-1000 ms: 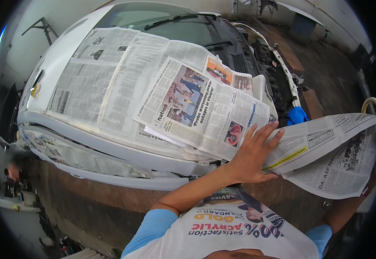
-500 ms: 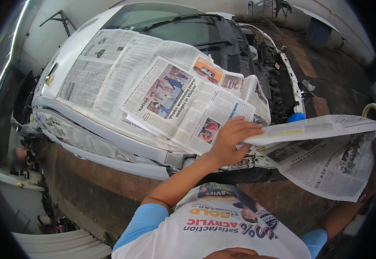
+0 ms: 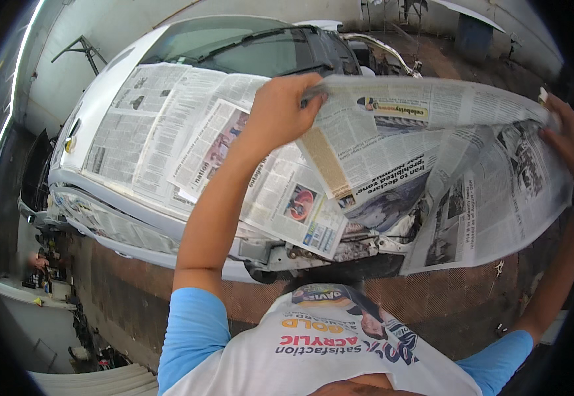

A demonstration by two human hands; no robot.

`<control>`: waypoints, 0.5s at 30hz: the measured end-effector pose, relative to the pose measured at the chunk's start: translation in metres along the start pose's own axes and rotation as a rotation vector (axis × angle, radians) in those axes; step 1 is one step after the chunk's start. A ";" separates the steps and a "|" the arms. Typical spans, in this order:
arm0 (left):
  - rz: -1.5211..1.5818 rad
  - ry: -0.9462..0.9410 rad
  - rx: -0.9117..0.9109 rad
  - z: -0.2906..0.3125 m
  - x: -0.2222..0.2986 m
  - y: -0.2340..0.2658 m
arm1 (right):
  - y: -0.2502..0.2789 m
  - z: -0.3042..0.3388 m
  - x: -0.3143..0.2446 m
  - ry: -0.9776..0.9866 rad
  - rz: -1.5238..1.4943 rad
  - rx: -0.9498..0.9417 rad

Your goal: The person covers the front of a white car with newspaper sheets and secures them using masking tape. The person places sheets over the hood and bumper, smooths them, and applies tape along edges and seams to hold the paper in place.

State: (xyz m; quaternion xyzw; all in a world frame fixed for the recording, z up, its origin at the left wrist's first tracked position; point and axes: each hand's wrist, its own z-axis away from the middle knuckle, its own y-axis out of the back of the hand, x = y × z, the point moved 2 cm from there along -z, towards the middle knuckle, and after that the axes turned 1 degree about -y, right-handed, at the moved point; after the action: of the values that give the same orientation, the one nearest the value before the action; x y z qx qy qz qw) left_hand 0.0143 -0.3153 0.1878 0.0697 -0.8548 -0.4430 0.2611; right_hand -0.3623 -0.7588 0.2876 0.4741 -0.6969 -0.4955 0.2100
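A wide newspaper sheet [image 3: 392, 158] hangs stretched between both of my hands over the stripped front of a white car [image 3: 128, 63]. My left hand [image 3: 286, 109] pinches its upper left edge, near the windshield wiper. At the far right my right hand [image 3: 564, 129] grips the opposite end, where the paper bunches and folds downward; some of those fingers are hidden. More newspaper sheets [image 3: 148, 125] lie overlapped across the car's body to the left. Part of the top one [image 3: 307, 218] is covered by my left forearm and the held sheet.
Bare metal car parts [image 3: 373, 241] show below the held sheet. The windshield [image 3: 227, 43] is at the back. A black metal stand [image 3: 86, 53] stands by the far wall at left, and a dark bin [image 3: 473, 39] at far right. Assorted items [image 3: 43, 277] lie on the left.
My left hand has moved up and away from the car's near edge, lifting its end of the newspaper sheet. My right hand has risen too, and the folded sheet has opened out wide.
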 end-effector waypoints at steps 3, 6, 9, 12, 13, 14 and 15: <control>-0.185 -0.085 -0.058 -0.060 -0.029 0.017 | -0.029 -0.062 0.006 0.193 0.130 0.004; -0.339 -0.112 -0.024 -0.112 -0.077 0.030 | -0.051 -0.141 -0.032 0.257 0.266 0.063; -0.477 0.000 -0.020 -0.156 -0.129 0.068 | -0.079 -0.210 -0.118 0.235 0.372 0.212; -0.682 0.067 0.084 -0.209 -0.160 0.112 | -0.070 -0.257 -0.201 0.025 0.395 0.443; -0.727 0.116 0.128 -0.219 -0.173 0.132 | -0.069 -0.271 -0.227 -0.017 0.384 0.491; -0.758 0.124 0.276 -0.225 -0.184 0.157 | -0.065 -0.282 -0.250 -0.020 0.311 0.597; -0.784 0.133 0.417 -0.231 -0.192 0.183 | -0.058 -0.293 -0.267 -0.025 0.238 0.695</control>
State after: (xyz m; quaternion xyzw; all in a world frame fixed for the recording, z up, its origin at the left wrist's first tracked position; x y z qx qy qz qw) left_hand 0.3155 -0.3054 0.3678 0.4680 -0.8162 -0.3211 0.1082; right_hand 0.0113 -0.6744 0.4066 0.4267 -0.8764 -0.2069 0.0840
